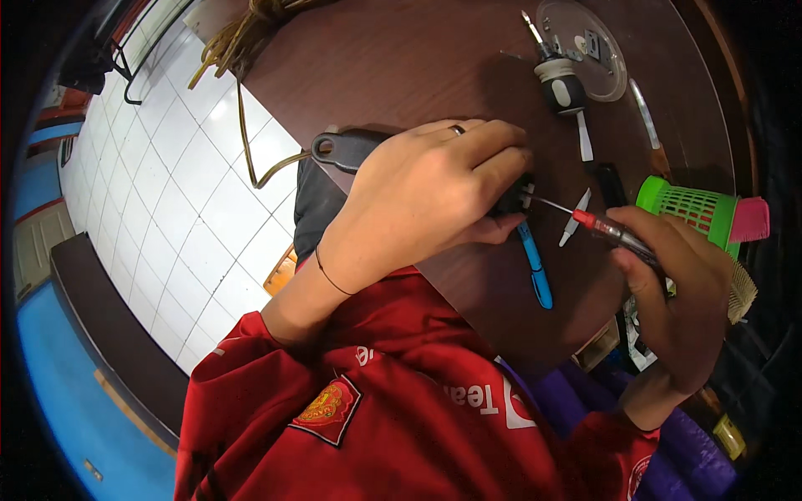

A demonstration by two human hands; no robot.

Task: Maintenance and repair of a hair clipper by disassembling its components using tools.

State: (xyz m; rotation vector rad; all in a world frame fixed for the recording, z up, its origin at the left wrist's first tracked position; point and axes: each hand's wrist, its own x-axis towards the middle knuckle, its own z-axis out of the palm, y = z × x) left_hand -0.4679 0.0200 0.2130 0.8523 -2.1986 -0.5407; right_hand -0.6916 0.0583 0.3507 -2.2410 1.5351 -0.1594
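My left hand point(426, 184) is wrapped round a black corded device that looks like a hair clipper point(359, 149). Its end with a hanging loop sticks out to the left, and most of its body is hidden under my palm. My right hand point(681, 284) grips a screwdriver point(618, 231) with a red and dark see-through handle. The thin shaft points left, and its tip meets the clipper's dark head by my left fingertips. A blue pen point(535, 267) lies just below that spot. Beside the shaft is a small white pointed stick point(576, 217).
A stubby black-and-grey screwdriver point(561, 88) lies beyond my hands, next to a clear round lid point(620, 71) holding small metal parts. At the right stands a green basket point(689, 209) with a pink piece point(750, 219). A bundled cord point(238, 42) sits at the table's far left edge.
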